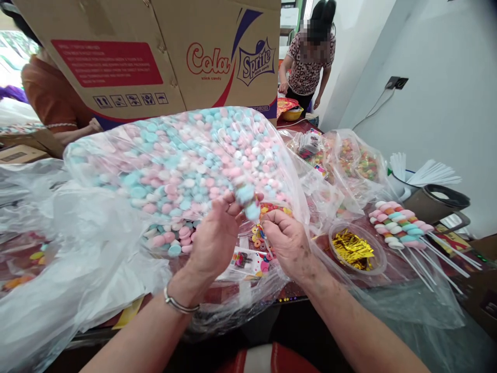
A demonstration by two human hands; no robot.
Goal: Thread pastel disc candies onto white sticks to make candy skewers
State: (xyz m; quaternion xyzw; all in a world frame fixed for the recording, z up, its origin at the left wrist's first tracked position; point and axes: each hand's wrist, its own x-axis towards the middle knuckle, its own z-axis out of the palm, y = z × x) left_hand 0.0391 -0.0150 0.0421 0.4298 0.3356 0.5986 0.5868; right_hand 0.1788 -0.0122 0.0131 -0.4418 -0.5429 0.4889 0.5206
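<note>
Holding: left hand (213, 238) loosely cupped behind blurred marshmallow skewer (245, 197), firmness unclear; right hand (285, 241) pinches its lower end.
Loaded skewers (402, 225): several heaped at right, apparently done.
Loose marshmallows (186, 160): many left, under clear plastic.
White sticks (435, 173): bare, unused.
Gold ties (351, 251): plenty remaining in tub.
Hidden: skewer's stick behind right fingers; exact loaded count, lost to overlap.

Both forearms reaching forward; left hand (217, 233) rising palm inward, fingers curling, bracelet (180, 304) circling that wrist; right hand (285, 241) pinching, thumb against fingers, close beside left.
</note>
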